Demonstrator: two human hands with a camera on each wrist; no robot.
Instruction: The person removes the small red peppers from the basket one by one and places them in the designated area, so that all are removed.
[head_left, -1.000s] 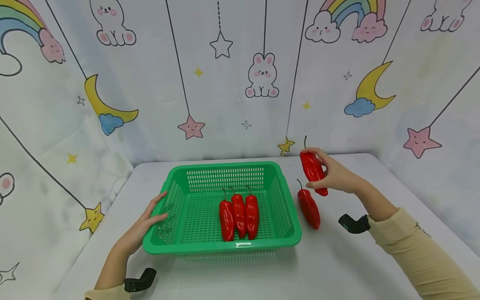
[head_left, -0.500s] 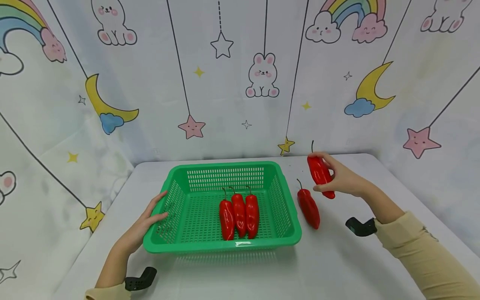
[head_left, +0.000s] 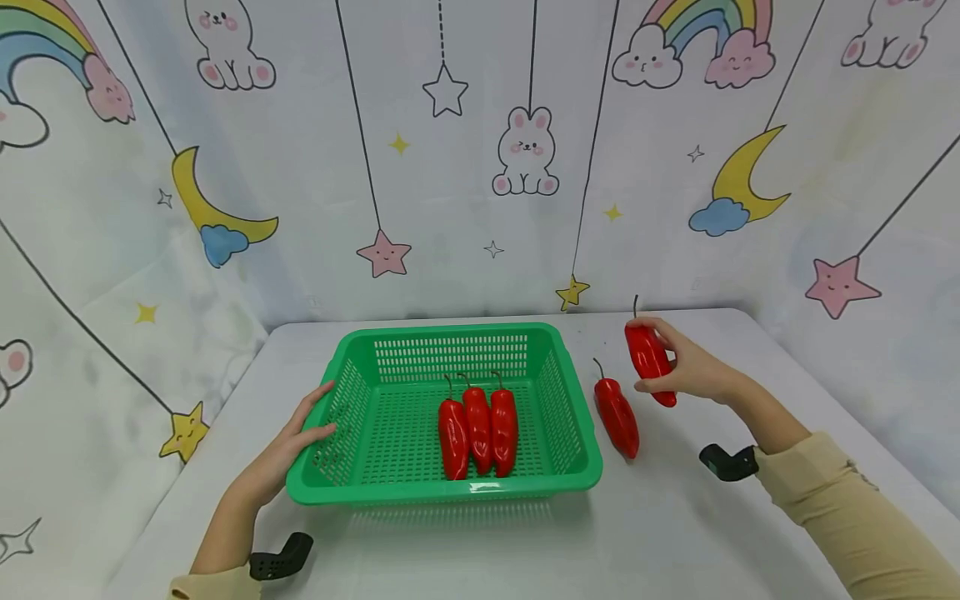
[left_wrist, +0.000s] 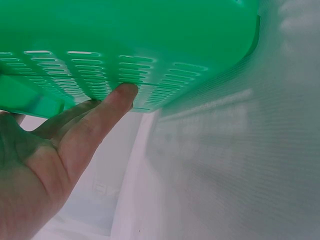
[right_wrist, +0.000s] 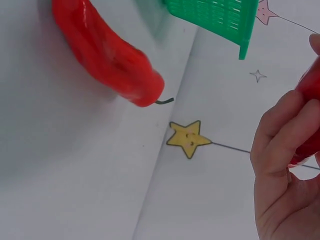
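Observation:
My right hand (head_left: 693, 367) holds a red chili pepper (head_left: 649, 358) between thumb and fingers, stem up, to the right of the green basket (head_left: 450, 495). In the right wrist view that pepper (right_wrist: 312, 82) is partly cut off at the edge. Just left of this hand, another red chili pepper (head_left: 617, 418) lies on the table beside the basket. Inside the basket, three red chili peppers (head_left: 478, 429) lie side by side, right of its middle. My left hand (head_left: 277, 454) rests at the basket's left rim, its fingers fairly straight and touching it.
The white table (head_left: 450, 550) carries the basket and the peppers. Behind it hangs a white cloth (head_left: 465, 208) printed with stars, moons and rabbits. A black wrist camera (head_left: 729, 463) sits at the right wrist, another camera (head_left: 281, 558) at the left.
My right hand has moved right and a little towards me with the chili pepper, away from the basket. The left hand, basket and other peppers stay about where they were.

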